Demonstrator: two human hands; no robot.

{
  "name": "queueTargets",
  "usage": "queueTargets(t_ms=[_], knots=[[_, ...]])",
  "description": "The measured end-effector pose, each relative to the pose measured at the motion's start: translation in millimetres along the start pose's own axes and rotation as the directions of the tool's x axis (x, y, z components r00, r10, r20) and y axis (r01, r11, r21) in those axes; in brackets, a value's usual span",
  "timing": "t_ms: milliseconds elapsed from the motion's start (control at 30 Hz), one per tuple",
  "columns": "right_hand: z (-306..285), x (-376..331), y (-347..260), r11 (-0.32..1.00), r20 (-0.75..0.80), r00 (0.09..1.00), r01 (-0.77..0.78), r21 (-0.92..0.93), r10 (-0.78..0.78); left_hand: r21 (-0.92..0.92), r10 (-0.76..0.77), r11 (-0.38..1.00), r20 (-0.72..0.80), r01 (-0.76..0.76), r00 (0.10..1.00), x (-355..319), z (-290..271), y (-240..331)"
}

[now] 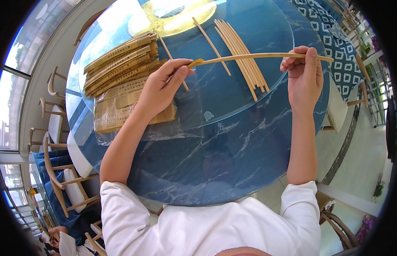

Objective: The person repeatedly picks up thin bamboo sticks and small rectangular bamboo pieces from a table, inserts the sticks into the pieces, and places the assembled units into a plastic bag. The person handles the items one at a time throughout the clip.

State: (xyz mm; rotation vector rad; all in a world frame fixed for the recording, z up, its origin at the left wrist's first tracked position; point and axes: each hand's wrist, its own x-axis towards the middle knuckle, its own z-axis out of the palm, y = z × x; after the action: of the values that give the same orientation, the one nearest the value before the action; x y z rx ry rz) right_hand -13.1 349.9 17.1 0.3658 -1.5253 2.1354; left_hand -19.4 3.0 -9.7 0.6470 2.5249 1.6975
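A long pale wooden chopstick (249, 56) spans the space between my two hands above the table. My left hand (164, 85) is closed at its left end, where a small yellow strip (196, 63) shows at the fingertips; I cannot make out what the strip is. My right hand (306, 81) pinches the chopstick near its right end, which sticks out past the fingers. Beneath lie several loose chopsticks (241, 55) side by side, with a single chopstick (210, 45) apart from them. Another chopstick (166, 47) lies partly behind my left hand.
Brown printed paper sleeves (117, 64) are stacked at the left, beside a plastic-wrapped pack (117, 109). Both rest on the round blue marbled table (215, 166) with its glass turntable (275, 25). Wooden chairs (74, 187) stand left; a patterned cloth (343, 64) hangs right. Another person's hand (57, 230) shows lower left.
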Motion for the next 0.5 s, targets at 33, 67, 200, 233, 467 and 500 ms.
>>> queueTargets(t_ms=[33,67,200,233,467,500], knots=[[-0.4,0.9,0.0,1.0,0.001,1.0,0.002,0.003,-0.002,0.007,0.016,1.0,0.004,-0.016,1.0,0.3,-0.7,-0.4],[-1.4,1.6,-0.4,1.0,0.002,1.0,0.004,0.005,-0.004,0.014,0.033,0.999,0.008,-0.033,0.999,0.9,-1.1,-0.7],[-4.4,3.1,-1.5,1.0,0.014,0.999,0.03,0.005,-0.03,0.039,0.052,0.998,0.016,-0.052,0.999,1.3,-0.1,-0.2],[-4.4,3.4,-1.9,0.999,0.016,0.999,0.038,0.002,-0.038,0.046,0.06,0.997,0.012,-0.06,0.998,1.2,-1.1,-1.9],[-4.5,2.9,-2.4,0.998,0.045,0.997,0.067,0.005,-0.067,-0.033,0.063,0.997,-0.062,-0.065,0.996,0.6,1.6,-5.8],[-4.9,2.8,-2.5,0.997,0.048,0.996,0.072,0.004,-0.072,-0.039,0.052,0.998,-0.06,-0.055,0.997,0.6,1.4,-5.6]])
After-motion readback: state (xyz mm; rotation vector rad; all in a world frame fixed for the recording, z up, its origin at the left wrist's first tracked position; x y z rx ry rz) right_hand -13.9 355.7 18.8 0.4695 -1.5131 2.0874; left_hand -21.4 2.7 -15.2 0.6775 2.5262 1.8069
